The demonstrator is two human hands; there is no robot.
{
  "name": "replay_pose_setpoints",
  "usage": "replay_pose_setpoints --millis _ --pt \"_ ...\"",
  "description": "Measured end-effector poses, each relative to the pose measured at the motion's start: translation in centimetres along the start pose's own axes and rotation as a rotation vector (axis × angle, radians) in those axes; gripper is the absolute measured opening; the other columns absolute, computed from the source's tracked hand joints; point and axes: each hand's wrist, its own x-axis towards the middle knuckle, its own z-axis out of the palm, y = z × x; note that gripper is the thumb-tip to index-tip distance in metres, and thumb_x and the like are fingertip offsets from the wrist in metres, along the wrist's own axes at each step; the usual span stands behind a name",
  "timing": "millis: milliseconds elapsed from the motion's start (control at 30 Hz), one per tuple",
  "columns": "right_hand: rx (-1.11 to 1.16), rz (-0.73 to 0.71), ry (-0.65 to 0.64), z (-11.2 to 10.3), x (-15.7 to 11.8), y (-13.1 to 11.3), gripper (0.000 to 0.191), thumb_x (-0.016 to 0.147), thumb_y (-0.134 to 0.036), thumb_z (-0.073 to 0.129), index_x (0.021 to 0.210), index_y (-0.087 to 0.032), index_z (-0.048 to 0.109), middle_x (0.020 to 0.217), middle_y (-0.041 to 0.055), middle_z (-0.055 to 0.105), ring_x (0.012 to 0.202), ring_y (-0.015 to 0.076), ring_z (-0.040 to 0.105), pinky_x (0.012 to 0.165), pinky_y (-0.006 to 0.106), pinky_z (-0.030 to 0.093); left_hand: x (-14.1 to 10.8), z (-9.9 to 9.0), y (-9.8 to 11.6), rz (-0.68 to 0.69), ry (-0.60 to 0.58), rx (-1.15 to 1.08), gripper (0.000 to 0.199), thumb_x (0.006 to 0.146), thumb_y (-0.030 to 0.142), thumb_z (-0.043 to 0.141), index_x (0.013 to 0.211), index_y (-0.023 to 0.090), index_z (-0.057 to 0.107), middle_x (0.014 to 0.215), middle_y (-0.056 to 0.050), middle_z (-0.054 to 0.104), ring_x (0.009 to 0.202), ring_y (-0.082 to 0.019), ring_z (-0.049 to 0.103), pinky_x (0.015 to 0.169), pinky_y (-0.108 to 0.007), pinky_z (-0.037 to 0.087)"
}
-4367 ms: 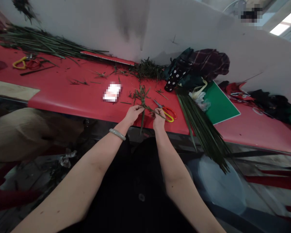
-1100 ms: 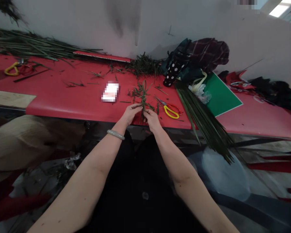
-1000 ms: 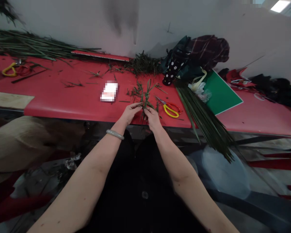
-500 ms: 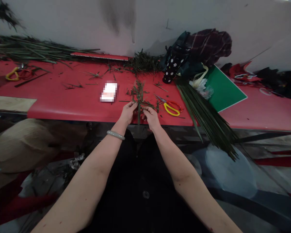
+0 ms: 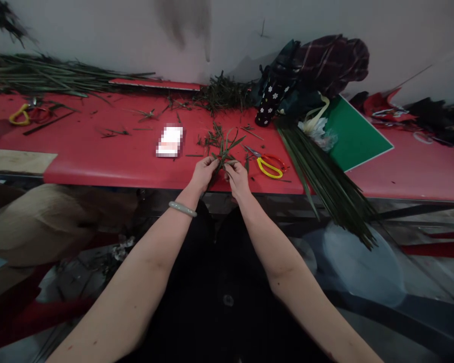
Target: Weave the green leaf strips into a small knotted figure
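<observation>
Between my hands is a small piece of crossed green leaf strips [image 5: 224,153], held over the front edge of the red table [image 5: 136,169]. My left hand [image 5: 205,172], with a pale bangle on its wrist, pinches the piece from the left. From the right, my right hand [image 5: 236,176] grips it with thumb and fingers. Just right of my right hand lie scissors [image 5: 269,168] with yellow and red handles. Leaf scraps [image 5: 213,137] lie behind the piece, and a blurred-out bright rectangle [image 5: 169,141] is on the table to the left.
Long green leaves [image 5: 325,181] overhang the table edge at the right, beside a green board [image 5: 359,136] and a flowered black bottle [image 5: 268,105]. More leaves [image 5: 60,75] and second scissors [image 5: 30,116] lie at the left. A person's tan clothing [image 5: 34,222] shows at lower left.
The leaf piece has turned between my fingers: its strips now fan up and to the right, where one had pointed straight down. The view has shifted slightly.
</observation>
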Motion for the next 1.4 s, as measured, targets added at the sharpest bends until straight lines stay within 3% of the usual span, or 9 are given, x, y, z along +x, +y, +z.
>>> replay_pose_setpoints --millis 367,533,833,1200,1400 --pt "-0.159 -0.113 0.013 0.3 -0.2 1.0 0.013 0.075 -0.033 0.046 0.076 -0.020 0.048 0.054 -0.0052 0.045 0.052 0.0094 0.044 0.056 0.022 0.040 0.1 0.8 0.5 -0.011 0.071 -0.047 0.027 0.067 0.031 0.062 0.056 0.016 0.042 0.048 0.006 0.034 0.044 -0.004 0.029 0.044 -0.021 0.021" --pt "-0.184 -0.127 0.021 0.3 -0.2 1.1 0.016 0.075 -0.035 0.045 0.077 -0.020 0.049 0.057 -0.0046 0.046 0.054 0.0093 0.046 0.057 0.022 0.042 0.3 0.9 0.6 -0.003 0.104 -0.044 0.026 0.067 0.030 0.062 0.056 0.016 0.043 0.050 0.006 0.037 0.047 -0.005 0.033 0.047 -0.019 0.027" --pt "-0.097 -0.074 0.155 -0.4 0.3 1.3 0.023 0.074 -0.040 0.043 0.083 -0.019 0.050 0.066 -0.0028 0.050 0.054 0.0084 0.045 0.053 0.021 0.042 -0.3 0.7 1.0 -0.061 -0.132 0.139 0.025 0.061 0.037 0.066 0.066 0.013 0.061 0.063 0.001 0.057 0.060 -0.009 0.048 0.059 -0.021 0.037" --pt "-0.140 -0.148 0.067 -0.6 0.2 1.2 0.018 0.072 -0.035 0.048 0.077 -0.018 0.053 0.069 -0.0017 0.055 0.064 0.0100 0.051 0.066 0.023 0.045 -0.1 0.7 0.4 0.019 -0.038 0.129 0.016 0.065 0.028 0.061 0.060 0.014 0.055 0.056 0.004 0.051 0.053 -0.007 0.043 0.055 -0.021 0.034" --pt "0.014 -0.048 0.090 -0.7 0.3 0.7 0.029 0.069 -0.040 0.051 0.089 -0.019 0.050 0.072 -0.0021 0.055 0.059 0.0084 0.050 0.057 0.022 0.045 0.0 0.5 0.6 -0.036 -0.066 0.113 0.014 0.069 0.028 0.059 0.066 0.015 0.056 0.052 0.003 0.051 0.047 -0.007 0.044 0.050 -0.022 0.034"
